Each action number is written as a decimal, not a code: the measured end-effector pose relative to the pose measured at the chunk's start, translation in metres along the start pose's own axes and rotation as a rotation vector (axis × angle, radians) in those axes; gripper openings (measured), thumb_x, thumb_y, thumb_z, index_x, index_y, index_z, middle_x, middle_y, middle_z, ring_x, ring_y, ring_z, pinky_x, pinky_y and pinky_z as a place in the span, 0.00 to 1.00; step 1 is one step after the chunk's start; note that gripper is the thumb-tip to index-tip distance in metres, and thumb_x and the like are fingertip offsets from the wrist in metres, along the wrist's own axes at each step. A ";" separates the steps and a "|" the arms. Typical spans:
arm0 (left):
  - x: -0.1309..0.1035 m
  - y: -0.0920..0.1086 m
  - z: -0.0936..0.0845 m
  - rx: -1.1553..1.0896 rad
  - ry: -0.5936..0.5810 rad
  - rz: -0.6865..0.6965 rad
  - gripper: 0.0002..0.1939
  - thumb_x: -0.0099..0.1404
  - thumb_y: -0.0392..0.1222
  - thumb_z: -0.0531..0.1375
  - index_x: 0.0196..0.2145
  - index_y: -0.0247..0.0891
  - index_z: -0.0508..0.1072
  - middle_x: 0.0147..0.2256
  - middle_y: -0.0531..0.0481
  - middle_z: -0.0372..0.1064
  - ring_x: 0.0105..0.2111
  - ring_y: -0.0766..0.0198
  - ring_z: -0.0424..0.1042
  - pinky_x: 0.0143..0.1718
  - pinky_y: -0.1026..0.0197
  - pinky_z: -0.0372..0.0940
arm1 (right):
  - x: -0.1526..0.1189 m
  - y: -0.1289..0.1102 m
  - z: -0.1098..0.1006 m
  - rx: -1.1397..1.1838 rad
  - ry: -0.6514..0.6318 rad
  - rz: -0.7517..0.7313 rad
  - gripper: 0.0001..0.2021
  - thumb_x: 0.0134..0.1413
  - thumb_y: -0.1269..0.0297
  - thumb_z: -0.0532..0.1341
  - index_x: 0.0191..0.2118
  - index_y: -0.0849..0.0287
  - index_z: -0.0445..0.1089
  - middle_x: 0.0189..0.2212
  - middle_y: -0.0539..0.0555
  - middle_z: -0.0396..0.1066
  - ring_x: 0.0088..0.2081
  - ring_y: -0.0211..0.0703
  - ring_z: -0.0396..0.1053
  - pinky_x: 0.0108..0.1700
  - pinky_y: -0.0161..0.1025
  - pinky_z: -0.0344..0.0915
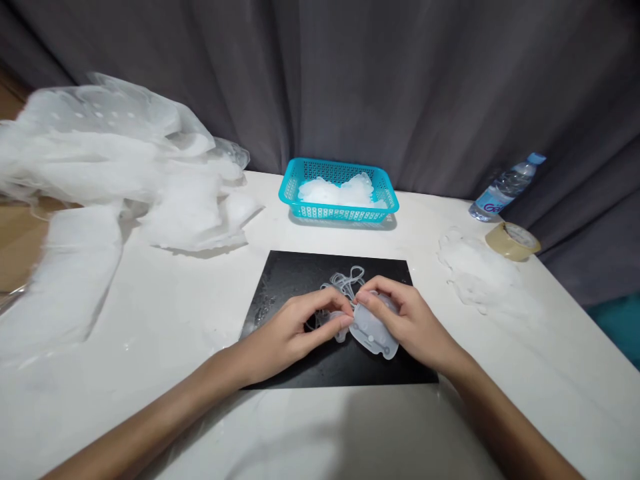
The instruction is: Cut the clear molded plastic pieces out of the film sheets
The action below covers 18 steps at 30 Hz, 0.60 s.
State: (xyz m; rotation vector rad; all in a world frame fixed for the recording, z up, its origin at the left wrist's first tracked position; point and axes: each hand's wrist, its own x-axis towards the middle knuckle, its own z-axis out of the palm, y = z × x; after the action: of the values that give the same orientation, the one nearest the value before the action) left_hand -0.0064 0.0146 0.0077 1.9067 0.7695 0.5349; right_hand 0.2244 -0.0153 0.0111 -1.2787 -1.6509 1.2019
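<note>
Over a black mat, my right hand grips a translucent, rounded silicone-like piece by its upper edge, thumb and fingers pressed on it. My left hand is closed in a pinch at the left edge of that piece; what sits between its fingertips is too small to name. Thin translucent loops lie on the mat just behind the fingertips. Another small translucent part shows beneath my left fingertips.
A blue basket with white translucent pieces stands behind the mat. White padded packaging covers the left side. At the right are a water bottle, a tape roll and clear thin material.
</note>
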 end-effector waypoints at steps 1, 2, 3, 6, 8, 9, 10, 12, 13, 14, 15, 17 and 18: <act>-0.001 0.000 -0.001 0.026 -0.001 0.016 0.09 0.79 0.45 0.57 0.45 0.40 0.74 0.40 0.52 0.75 0.38 0.65 0.73 0.42 0.64 0.65 | -0.001 -0.001 -0.001 0.000 0.002 -0.002 0.12 0.72 0.56 0.60 0.38 0.56 0.74 0.33 0.49 0.73 0.36 0.41 0.70 0.39 0.36 0.63; -0.001 0.001 -0.001 0.051 -0.006 0.029 0.08 0.80 0.44 0.56 0.46 0.40 0.74 0.40 0.52 0.75 0.39 0.65 0.73 0.43 0.64 0.65 | -0.002 -0.002 -0.001 0.003 -0.002 -0.001 0.12 0.72 0.55 0.60 0.39 0.55 0.74 0.33 0.49 0.73 0.36 0.40 0.69 0.39 0.35 0.63; -0.002 0.002 -0.001 0.074 -0.014 0.043 0.08 0.80 0.44 0.55 0.46 0.41 0.74 0.41 0.51 0.75 0.40 0.64 0.74 0.44 0.64 0.65 | -0.003 -0.004 -0.002 0.011 -0.017 0.006 0.12 0.72 0.54 0.60 0.39 0.55 0.74 0.33 0.49 0.73 0.35 0.40 0.69 0.37 0.35 0.63; -0.005 0.004 -0.001 0.134 -0.019 0.094 0.08 0.81 0.41 0.53 0.49 0.42 0.72 0.43 0.51 0.74 0.42 0.64 0.74 0.46 0.64 0.66 | -0.006 -0.008 -0.006 0.062 -0.092 0.062 0.12 0.68 0.52 0.64 0.41 0.55 0.74 0.32 0.47 0.72 0.31 0.38 0.67 0.33 0.33 0.62; -0.006 0.004 0.000 0.167 -0.010 0.136 0.08 0.81 0.40 0.52 0.51 0.42 0.70 0.43 0.51 0.73 0.42 0.65 0.74 0.47 0.64 0.66 | -0.006 -0.010 -0.008 0.088 -0.132 0.101 0.12 0.66 0.51 0.66 0.41 0.55 0.75 0.31 0.47 0.72 0.30 0.37 0.66 0.32 0.32 0.61; -0.007 0.003 0.001 0.181 -0.009 0.150 0.07 0.81 0.39 0.52 0.51 0.43 0.70 0.43 0.52 0.73 0.42 0.65 0.74 0.47 0.65 0.66 | -0.007 -0.009 -0.008 0.093 -0.143 0.112 0.13 0.66 0.51 0.66 0.40 0.56 0.75 0.30 0.47 0.71 0.30 0.37 0.66 0.31 0.32 0.61; -0.008 0.002 0.002 0.194 -0.010 0.157 0.07 0.81 0.39 0.52 0.50 0.42 0.69 0.42 0.52 0.73 0.41 0.65 0.74 0.46 0.65 0.66 | -0.007 -0.009 -0.008 0.095 -0.151 0.121 0.13 0.66 0.51 0.66 0.39 0.56 0.75 0.30 0.47 0.71 0.30 0.37 0.66 0.31 0.32 0.62; -0.008 -0.001 0.005 0.216 -0.010 0.156 0.06 0.81 0.39 0.52 0.49 0.42 0.69 0.41 0.52 0.72 0.40 0.65 0.74 0.44 0.65 0.66 | -0.006 -0.007 -0.008 0.101 -0.159 0.136 0.15 0.66 0.50 0.66 0.38 0.57 0.74 0.30 0.47 0.70 0.30 0.37 0.66 0.31 0.32 0.62; -0.008 -0.002 0.006 0.227 -0.006 0.156 0.06 0.81 0.38 0.51 0.48 0.41 0.69 0.40 0.52 0.71 0.39 0.65 0.74 0.43 0.64 0.67 | -0.006 -0.006 -0.008 0.108 -0.157 0.143 0.16 0.66 0.49 0.65 0.38 0.58 0.74 0.29 0.47 0.70 0.30 0.37 0.66 0.31 0.32 0.62; -0.008 -0.003 0.008 0.236 0.002 0.167 0.06 0.81 0.38 0.51 0.48 0.41 0.68 0.40 0.51 0.71 0.38 0.65 0.74 0.42 0.64 0.67 | -0.005 -0.006 -0.007 0.117 -0.152 0.149 0.17 0.66 0.48 0.65 0.37 0.58 0.73 0.29 0.47 0.69 0.30 0.37 0.66 0.31 0.32 0.62; -0.007 -0.004 0.009 0.248 0.013 0.182 0.06 0.81 0.38 0.51 0.48 0.41 0.68 0.40 0.51 0.71 0.38 0.65 0.74 0.42 0.64 0.67 | -0.005 -0.005 -0.007 0.125 -0.150 0.155 0.17 0.66 0.47 0.65 0.36 0.58 0.73 0.29 0.48 0.69 0.30 0.37 0.66 0.32 0.32 0.63; -0.007 -0.005 0.011 0.275 0.032 0.214 0.06 0.81 0.37 0.51 0.47 0.41 0.68 0.40 0.51 0.71 0.37 0.65 0.74 0.40 0.64 0.67 | -0.005 -0.005 -0.008 0.145 -0.159 0.162 0.18 0.64 0.46 0.66 0.36 0.59 0.73 0.28 0.48 0.68 0.29 0.37 0.65 0.32 0.32 0.63; -0.006 -0.006 0.012 0.286 0.042 0.222 0.06 0.81 0.37 0.51 0.47 0.41 0.68 0.40 0.51 0.71 0.37 0.65 0.74 0.39 0.64 0.67 | -0.005 -0.005 -0.009 0.154 -0.176 0.165 0.18 0.63 0.46 0.67 0.36 0.59 0.73 0.28 0.48 0.68 0.29 0.37 0.65 0.31 0.32 0.63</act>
State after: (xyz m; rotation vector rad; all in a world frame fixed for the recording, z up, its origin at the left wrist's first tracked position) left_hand -0.0046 0.0046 -0.0030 2.2697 0.6929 0.6292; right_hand 0.2323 -0.0181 0.0182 -1.2616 -1.5633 1.5494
